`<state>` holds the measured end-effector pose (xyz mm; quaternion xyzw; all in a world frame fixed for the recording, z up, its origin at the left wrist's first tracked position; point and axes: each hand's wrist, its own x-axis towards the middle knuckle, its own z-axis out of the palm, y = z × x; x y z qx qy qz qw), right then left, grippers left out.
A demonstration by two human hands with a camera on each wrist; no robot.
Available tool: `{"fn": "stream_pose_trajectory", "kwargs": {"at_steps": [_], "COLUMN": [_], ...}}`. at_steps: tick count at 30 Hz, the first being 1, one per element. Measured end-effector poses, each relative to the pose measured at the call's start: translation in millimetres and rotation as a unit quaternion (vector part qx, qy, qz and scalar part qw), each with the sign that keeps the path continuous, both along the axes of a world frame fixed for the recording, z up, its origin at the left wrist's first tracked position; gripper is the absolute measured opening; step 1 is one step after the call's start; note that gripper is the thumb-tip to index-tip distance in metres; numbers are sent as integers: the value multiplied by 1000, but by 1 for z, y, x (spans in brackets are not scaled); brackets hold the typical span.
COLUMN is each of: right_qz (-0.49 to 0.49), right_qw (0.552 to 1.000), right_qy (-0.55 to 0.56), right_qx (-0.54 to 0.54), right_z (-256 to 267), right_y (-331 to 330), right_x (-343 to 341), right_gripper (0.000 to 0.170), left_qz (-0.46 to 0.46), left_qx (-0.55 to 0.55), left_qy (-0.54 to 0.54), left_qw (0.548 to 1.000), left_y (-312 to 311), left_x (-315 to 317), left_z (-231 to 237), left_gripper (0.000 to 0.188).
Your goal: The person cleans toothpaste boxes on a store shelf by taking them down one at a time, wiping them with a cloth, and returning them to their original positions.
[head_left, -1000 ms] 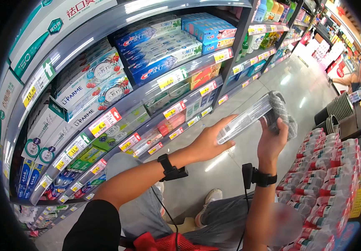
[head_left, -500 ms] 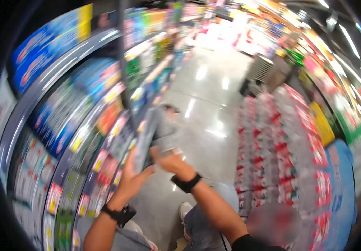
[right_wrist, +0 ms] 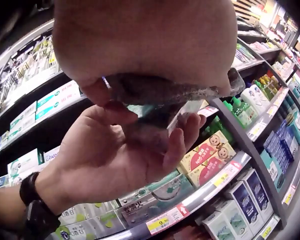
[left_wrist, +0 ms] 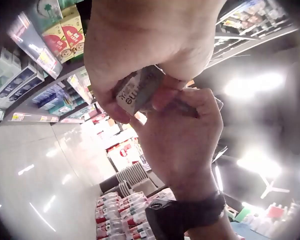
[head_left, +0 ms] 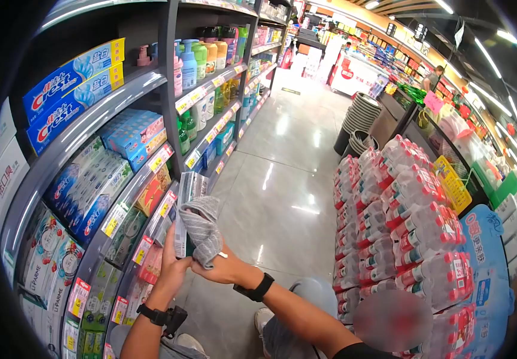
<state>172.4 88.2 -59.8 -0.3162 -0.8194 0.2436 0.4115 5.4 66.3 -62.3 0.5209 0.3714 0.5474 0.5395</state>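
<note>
In the head view my left hand (head_left: 173, 266) grips the lower end of a slim, clear-and-grey package (head_left: 180, 239) with a barcode, held tilted upward. My right hand (head_left: 219, 268) holds a grey striped cloth (head_left: 201, 226) against the package's right side, the two hands close together. The left wrist view has a printed grey end of the package (left_wrist: 140, 90) between the fingers of my left hand (left_wrist: 150, 40). From the right wrist, my left hand (right_wrist: 120, 155) shows palm up under the package, its fingers curled, below my right hand (right_wrist: 150, 45). The cloth hides part of the package.
Shelves on the left carry toothpaste boxes (head_left: 70, 90) and pump bottles (head_left: 189, 63). Shrink-wrapped bottle packs (head_left: 390, 209) are stacked on the right, before a yellow basket (head_left: 452, 184). Stacked grey baskets (head_left: 360, 113) stand farther along the tiled aisle (head_left: 282, 179).
The view has swung from the shelf toward the aisle. The package and cloth, still held, have moved left in view and stand more upright; my right hand now sits lower beside my left.
</note>
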Motion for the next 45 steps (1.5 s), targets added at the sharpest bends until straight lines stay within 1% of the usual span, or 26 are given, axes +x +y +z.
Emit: {"fn": "stream_pose_trajectory", "kwargs": {"at_steps": [1,3,4,6,7,9,12,13,15,17,19,20,21,23,25,27,28,30,33,35,37,39,41,43,44,45], "right_qz": [2,15,16,14,16,17,-4,3,19,10,7,-8,-8,-15,-14,-57,-58,-64,-64,-51,-61,-69,-75,-85,-76,-66], "right_qw": [1000,1000,1000,988,987,971,962,962,966,959,988,993,992,995,996,997,998,996,995,998,997,995,974,972,940,893], "right_qy": [1,-11,-14,-144,-148,-206,-225,-225,-243,-265,-141,-92,-94,-25,-33,20,0,-13,-23,16,34,52,212,209,306,398], "right_qx": [0,6,8,59,60,118,152,155,82,96,55,80,81,92,79,38,39,55,70,30,36,41,-41,-58,-130,-199], "right_z": [4,20,29,40,36,22,26,33,53,57,50,49,47,44,41,41,41,47,51,53,48,45,44,46,34,38], "right_y": [-1,-2,-3,-7,-7,-6,-3,-2,2,5,11,8,8,10,12,13,16,15,19,19,27,31,33,31,35,35], "right_x": [2,13,17,25,29,33,37,37,40,43,36,30,25,18,19,19,22,25,31,34,38,37,32,26,21,17], "right_gripper": [90,91,91,93,93,91,82,82,70,66,67,64,64,62,65,74,84,86,91,95,99,104,114,115,111,108], "left_qz": [2,-22,-35,-30,-25,-36,-37,-33,-9,-15,-13,-11,-11,-29,-29,-26,-44,-66,-97,-98,-73,-80,-88,-63,-63,-49], "left_qx": [0,-90,-165,-192,-221,-214,-198,-191,-199,-133,-133,-134,-133,-168,-148,-127,-92,-33,-40,-53,12,43,75,103,103,125], "left_qy": [1,-93,-114,-174,-230,-222,-185,-158,-146,-78,-68,-57,-59,-131,-117,-100,-67,-23,-35,-24,80,128,173,190,189,245], "left_qw": [1000,991,979,965,947,951,962,968,969,988,989,989,989,977,982,987,993,997,994,993,994,988,978,974,974,960], "left_y": [-2,-6,-15,-14,-13,-10,-8,-7,-9,-3,3,4,3,-4,-5,-6,-6,-6,-16,-20,-20,-19,-19,-18,-18,-17], "left_x": [-2,0,5,4,4,1,-3,-2,0,3,4,4,6,10,10,7,6,8,14,13,12,6,6,11,13,15], "left_z": [0,6,36,30,26,18,14,15,20,12,2,-1,6,26,30,31,26,19,41,43,40,43,42,35,33,31], "left_gripper": [92,94,96,96,97,96,94,93,93,93,93,93,93,94,95,97,98,99,98,97,96,94,92,93,93,94]}}
